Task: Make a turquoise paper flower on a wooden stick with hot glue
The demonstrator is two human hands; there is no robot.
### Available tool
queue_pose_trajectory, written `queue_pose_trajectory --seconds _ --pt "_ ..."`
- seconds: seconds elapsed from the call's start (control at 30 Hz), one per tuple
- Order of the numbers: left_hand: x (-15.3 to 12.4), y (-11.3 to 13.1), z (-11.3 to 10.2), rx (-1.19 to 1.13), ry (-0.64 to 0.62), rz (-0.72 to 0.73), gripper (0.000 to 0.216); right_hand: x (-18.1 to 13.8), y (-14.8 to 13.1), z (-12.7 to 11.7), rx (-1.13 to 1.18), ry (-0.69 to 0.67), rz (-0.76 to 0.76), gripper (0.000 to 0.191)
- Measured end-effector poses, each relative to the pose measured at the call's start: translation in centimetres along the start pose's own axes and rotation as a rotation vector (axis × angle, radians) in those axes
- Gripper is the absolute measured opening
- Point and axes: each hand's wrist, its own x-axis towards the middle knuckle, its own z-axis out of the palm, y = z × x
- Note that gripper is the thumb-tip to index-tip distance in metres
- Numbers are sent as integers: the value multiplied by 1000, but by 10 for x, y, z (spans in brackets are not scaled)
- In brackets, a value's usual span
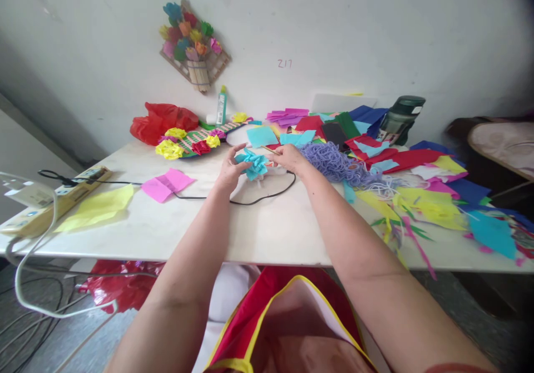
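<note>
Your left hand (230, 168) pinches the ruffled blue paper flower (255, 164) at its side, above the worktop (275, 228), presumably to spare the petals. Your right hand (291, 158) grips a thin wooden stick (269, 149) near the flower, likely for fine control. Lilac yarn (331, 162) lies heaped at right, apparently kept within reach without crowding the flower.

L hand (229, 172): some fingertips hidden behind blue paper flower (253, 164). R hand (292, 159): its grip hides one end of thin stick (267, 149). Bottle (221, 107), approx 11 o'clk: label too small to read. Red bag (119, 289), 8 o'clk: part hidden by table (146, 223). Chair-like thing (503, 145), 3 o'clk: cut off by pic edge, ID unclear.
</note>
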Motion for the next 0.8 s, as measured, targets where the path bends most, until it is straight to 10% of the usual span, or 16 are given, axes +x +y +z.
queue_pose_trajectory --seconds 0.8 --pt "-4 4 2 103 -224 -41 84 0 -1 1 332 -23 -90 21"
